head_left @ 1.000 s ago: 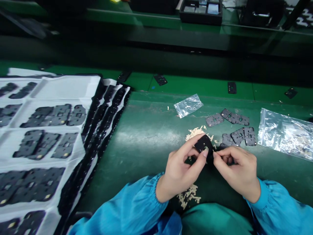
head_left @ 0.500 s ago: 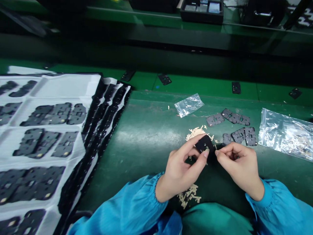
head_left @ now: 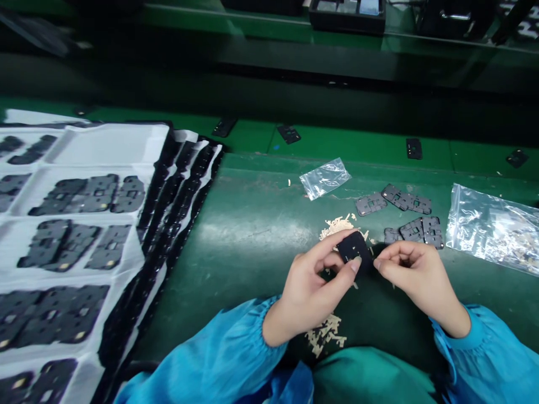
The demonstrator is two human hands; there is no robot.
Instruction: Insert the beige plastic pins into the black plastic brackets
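My left hand (head_left: 309,292) is closed on a flat black plastic part (head_left: 352,247), its thumb on the near edge and fingers at the far side. My right hand (head_left: 421,275) is pinched at the right edge of this part; whatever lies between its fingertips is too small to make out. Behind the part is a heap of small cream-coloured pieces (head_left: 337,225). A second pile of cream pieces (head_left: 325,335) lies close to my body, below the left wrist. Several similar black parts (head_left: 412,230) lie beyond my right hand.
On the left stands a stack of white compartmented trays (head_left: 113,146) holding black parts. A small clear bag (head_left: 325,178) lies ahead, a larger clear bag (head_left: 492,224) with small pieces at right. Black parts (head_left: 288,133) are spaced along the green strip behind. A black box (head_left: 347,17) sits farther back.
My right hand has shifted slightly right, its fingertips still by the held part. The black parts on the far green strip have moved a little to the right.
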